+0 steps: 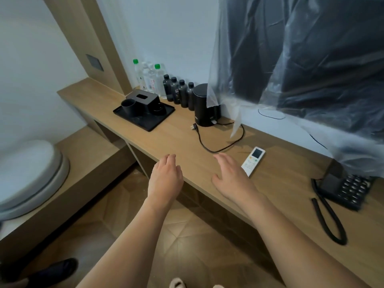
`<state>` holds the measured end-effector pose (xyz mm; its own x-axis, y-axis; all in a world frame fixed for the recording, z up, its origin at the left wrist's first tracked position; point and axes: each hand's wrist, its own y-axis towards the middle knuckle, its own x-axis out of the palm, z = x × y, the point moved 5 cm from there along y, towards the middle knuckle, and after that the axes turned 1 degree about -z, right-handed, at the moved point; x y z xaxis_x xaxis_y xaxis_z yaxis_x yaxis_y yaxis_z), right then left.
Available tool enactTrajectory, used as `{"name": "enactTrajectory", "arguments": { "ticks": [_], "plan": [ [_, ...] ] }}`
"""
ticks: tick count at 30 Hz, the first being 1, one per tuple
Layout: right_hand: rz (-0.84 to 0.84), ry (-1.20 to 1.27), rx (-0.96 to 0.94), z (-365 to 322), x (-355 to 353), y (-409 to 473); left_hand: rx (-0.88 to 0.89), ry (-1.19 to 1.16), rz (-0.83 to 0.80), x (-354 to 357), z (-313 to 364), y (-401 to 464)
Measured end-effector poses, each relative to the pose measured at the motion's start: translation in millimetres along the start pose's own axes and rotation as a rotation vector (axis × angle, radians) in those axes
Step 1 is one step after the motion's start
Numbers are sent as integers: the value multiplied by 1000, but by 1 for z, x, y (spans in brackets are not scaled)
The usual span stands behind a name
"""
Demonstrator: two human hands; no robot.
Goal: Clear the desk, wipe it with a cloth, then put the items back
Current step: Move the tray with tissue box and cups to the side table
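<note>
1. I see both hands held out over the front edge of the desk, palms down, holding nothing.
2. My left hand has its fingers loosely bent and close together, empty.
3. My right hand is spread wider, thumb out to the side, fingers straight, just beside the remote but apart from it.
4. The remote lies flat near the front edge, screen end toward the wall.
5. Behind it the kettle stands on its base, its cord looped on the wood with the plug lying loose.
6. Left of the kettle a tray holds a cup and a tissue box.
7. 4 dark bottles and clear water bottles line the wall.
8. A phone sits at the far right, under the plastic-covered TV.
</note>
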<state>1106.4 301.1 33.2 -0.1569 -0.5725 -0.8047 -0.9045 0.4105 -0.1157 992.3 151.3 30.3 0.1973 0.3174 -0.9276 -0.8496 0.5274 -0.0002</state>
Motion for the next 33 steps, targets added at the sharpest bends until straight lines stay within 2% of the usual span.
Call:
{"name": "enactTrajectory", "arguments": {
  "ticks": [7, 17, 24, 33],
  "plan": [
    [-21, -5, -3, -51, 33, 93, -5, 16, 22, -20, -64, 82],
    [-15, -42, -90, -191, 84, 242, -60, -18, 107, -94, -209, 207],
    [-92, -83, -116, -241, 134, 337, -153, -88, 80, -106, -300, 282],
    [-106, -107, -297, -310, 173, 497, -267, -103, 94, -133, -395, 403]
  ]
}}
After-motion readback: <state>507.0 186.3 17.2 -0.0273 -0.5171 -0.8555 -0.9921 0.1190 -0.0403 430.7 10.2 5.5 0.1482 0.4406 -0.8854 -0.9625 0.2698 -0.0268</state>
